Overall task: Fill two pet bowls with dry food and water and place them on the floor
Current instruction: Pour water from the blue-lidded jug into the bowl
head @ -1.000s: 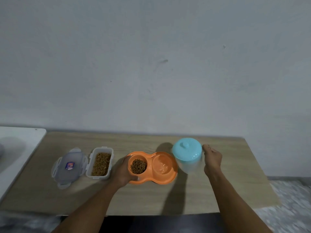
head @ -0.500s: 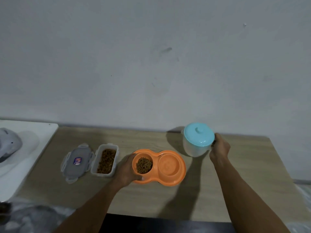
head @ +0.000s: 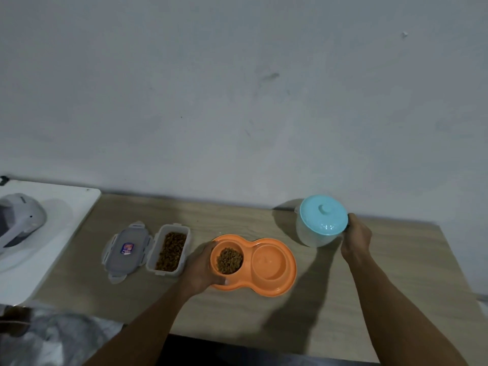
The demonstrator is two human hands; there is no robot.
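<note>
An orange double pet bowl [head: 289, 270] sits on the wooden table [head: 237, 310]. Its left cup holds brown dry food [head: 229, 260]; its right cup holds clear water. My left hand [head: 202, 268] grips the bowl's left rim, thumb over the near edge. A clear jug with a light-blue lid [head: 323, 217] stands upright at the back right of the table. My right hand [head: 356, 235] holds the jug's handle on its right side.
An open clear container of dry food [head: 170, 250] and its grey lid [head: 126, 250] lie left of the bowl. A white surface [head: 66, 225] with a grey object [head: 18, 220] adjoins the table's left end. A wall runs behind the table.
My right hand has carried the jug away from over the bowl and set it at the back right of the table. My left hand has kept its grip on the bowl.
</note>
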